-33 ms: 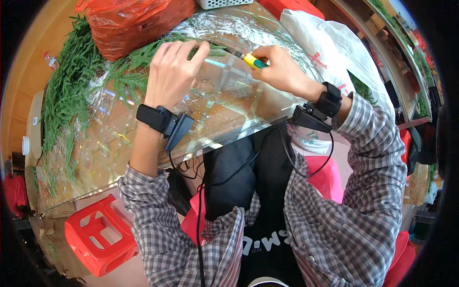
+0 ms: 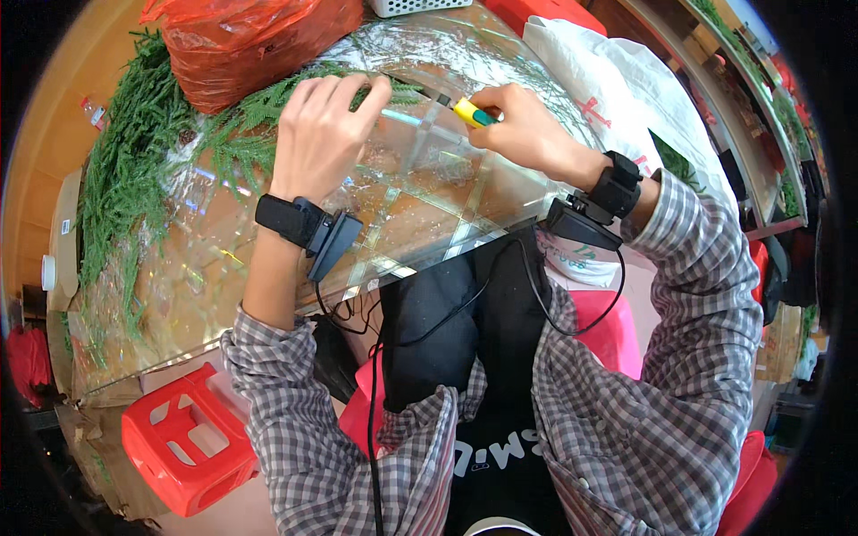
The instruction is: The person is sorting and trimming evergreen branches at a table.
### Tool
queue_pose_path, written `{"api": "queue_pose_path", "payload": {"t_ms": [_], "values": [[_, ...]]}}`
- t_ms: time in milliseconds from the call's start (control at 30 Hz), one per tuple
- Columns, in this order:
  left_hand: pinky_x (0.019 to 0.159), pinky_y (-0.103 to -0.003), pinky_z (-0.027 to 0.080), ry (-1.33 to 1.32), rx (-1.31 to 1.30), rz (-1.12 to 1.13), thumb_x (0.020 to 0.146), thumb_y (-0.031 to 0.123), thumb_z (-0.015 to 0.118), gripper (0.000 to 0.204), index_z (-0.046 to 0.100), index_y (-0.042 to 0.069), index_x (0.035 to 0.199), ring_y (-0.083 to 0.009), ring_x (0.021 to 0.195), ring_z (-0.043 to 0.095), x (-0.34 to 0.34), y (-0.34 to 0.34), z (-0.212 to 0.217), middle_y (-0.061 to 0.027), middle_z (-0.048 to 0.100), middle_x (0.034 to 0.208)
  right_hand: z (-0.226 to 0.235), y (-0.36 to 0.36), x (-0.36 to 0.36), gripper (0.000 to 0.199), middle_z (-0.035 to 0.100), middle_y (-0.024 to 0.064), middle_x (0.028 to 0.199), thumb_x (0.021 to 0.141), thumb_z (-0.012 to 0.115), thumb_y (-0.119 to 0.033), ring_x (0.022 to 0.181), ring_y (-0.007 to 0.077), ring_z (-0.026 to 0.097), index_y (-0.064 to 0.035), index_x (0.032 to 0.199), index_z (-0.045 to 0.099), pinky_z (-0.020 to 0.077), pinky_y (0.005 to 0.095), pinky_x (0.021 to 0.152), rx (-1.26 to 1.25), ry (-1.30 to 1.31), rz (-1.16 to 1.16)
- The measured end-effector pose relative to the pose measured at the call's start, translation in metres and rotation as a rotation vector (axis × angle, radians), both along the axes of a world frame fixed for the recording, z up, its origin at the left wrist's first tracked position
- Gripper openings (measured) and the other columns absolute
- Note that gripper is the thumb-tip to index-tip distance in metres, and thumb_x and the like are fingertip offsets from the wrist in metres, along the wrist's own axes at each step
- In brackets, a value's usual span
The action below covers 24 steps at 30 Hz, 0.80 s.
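My right hand (image 2: 518, 129) is closed around the handle of a yellow and green hand tool (image 2: 468, 113) with a dark, narrow tip that points left. What kind of tool it is I cannot make out. Left of it, my left hand (image 2: 323, 134) is raised with curled fingers, thumb and forefinger close together; whatever they grip is hidden. Behind and beside that hand runs a green artificial pine branch (image 2: 246, 143), with sprigs showing on both sides of the fingers. The tool's tip is apart from my left fingers.
A clear sheet covers the wooden table (image 2: 447, 192). A bulging red plastic bag (image 2: 250, 54) and a pile of pine greenery (image 2: 125, 170) are at left, a white plastic bag (image 2: 594, 85) at right. A white basket (image 2: 420, 7) stands at the back, a red stool (image 2: 183, 438) below left.
My right hand and the tool have shifted very slightly. My left hand stays in place.
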<state>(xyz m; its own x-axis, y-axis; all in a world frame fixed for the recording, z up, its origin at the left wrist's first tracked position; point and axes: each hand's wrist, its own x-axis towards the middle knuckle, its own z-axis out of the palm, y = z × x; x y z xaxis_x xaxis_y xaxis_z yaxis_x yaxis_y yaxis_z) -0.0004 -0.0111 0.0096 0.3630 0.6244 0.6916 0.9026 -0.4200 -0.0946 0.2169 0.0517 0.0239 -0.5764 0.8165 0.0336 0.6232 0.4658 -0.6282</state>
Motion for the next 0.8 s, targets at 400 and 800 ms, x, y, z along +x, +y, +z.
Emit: {"api": "queue_pose_path", "payload": {"t_ms": [400,800], "values": [[0.072,-0.032,0.046,-0.836,-0.215,-0.219,0.077,0.01,0.06,0.021,0.054,0.003,0.096,-0.0197,0.078,0.059,0.007,-0.001,-0.003,-0.0102,0.061,0.09,0.017,-0.015,0.002,0.027,0.054,0.0161,0.082,0.065,0.058,-0.01,0.08,0.0321,0.054,0.0051,0.088,0.054,0.0429,0.0341,0.071,0.41,0.047,0.08],[0.058,-0.029,0.048,-1.637,-1.041,-0.813,0.088,0.016,0.044,0.02,0.045,0.002,0.102,-0.0175,0.06,0.058,-0.002,-0.008,-0.021,-0.0123,0.059,0.075,0.011,-0.014,0.022,0.04,0.049,0.0123,0.096,0.057,0.064,0.004,0.086,0.0314,0.052,-0.0029,0.095,0.054,0.0431,0.0352,0.071,0.77,0.181,0.302]]}}
